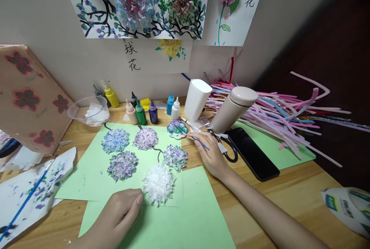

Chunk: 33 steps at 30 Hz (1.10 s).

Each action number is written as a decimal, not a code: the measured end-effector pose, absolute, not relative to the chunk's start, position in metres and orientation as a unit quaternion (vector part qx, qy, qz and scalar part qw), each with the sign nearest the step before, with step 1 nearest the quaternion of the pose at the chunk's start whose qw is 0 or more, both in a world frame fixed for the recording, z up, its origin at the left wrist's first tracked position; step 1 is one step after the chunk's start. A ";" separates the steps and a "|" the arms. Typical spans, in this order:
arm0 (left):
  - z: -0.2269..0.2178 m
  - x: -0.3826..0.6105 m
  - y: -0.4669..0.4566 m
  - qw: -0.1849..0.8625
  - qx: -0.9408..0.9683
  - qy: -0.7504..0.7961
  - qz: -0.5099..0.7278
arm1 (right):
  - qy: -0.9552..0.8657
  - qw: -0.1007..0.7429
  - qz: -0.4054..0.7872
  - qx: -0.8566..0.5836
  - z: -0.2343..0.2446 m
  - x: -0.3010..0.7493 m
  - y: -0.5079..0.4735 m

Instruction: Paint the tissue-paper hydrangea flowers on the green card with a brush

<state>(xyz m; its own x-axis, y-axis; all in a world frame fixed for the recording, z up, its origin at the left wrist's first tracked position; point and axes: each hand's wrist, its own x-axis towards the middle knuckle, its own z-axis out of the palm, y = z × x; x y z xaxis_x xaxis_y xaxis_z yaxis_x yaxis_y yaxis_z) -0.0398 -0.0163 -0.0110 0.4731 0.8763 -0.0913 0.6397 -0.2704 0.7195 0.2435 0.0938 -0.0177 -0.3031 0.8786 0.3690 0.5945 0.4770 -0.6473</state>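
A slim blue paintbrush [201,143] is pinched in my right hand [212,154], its tip over a small palette [177,129] smeared with purple, green and blue paint. My left hand [123,212] is closed in a fist against the left side of a white ruffled paper flower [158,184] and seems to hold it; the grip itself is hidden. Several painted ruffled flowers lie beyond on green paper [86,179]: a blue one [115,140], a pale purple one [145,138], a purple-green one [123,165] and another [175,157] near the palette.
Paint bottles [140,113], a white cup [198,99] and a beige tumbler [234,109] line the back. Scissors [231,154] and a black phone [253,154] lie right of my hand, before a pile of pipe cleaners [277,114]. A second brush [27,199] rests on paint-stained paper at left.
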 end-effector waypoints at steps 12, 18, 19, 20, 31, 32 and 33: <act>-0.010 -0.038 -0.016 0.359 0.772 0.495 0.176 | -0.776 0.349 0.167 -0.498 -0.017 0.243 0.093; -0.009 -0.037 -0.016 0.361 0.769 0.493 0.188 | -0.791 0.339 0.193 -0.471 -0.017 0.244 0.091; -0.008 -0.037 -0.016 0.362 0.768 0.493 0.189 | -0.788 0.341 0.193 -0.474 -0.017 0.244 0.092; -0.008 -0.037 -0.016 0.362 0.768 0.494 0.189 | -0.783 0.345 0.193 -0.480 -0.018 0.244 0.092; -0.008 -0.037 -0.016 0.358 0.770 0.493 0.190 | -0.746 0.377 0.193 -0.514 -0.019 0.244 0.093; -0.008 -0.038 -0.016 0.357 0.770 0.494 0.189 | -0.748 0.375 0.196 -0.512 -0.019 0.244 0.093; -0.008 -0.038 -0.016 0.356 0.769 0.496 0.188 | -0.750 0.374 0.198 -0.509 -0.019 0.244 0.093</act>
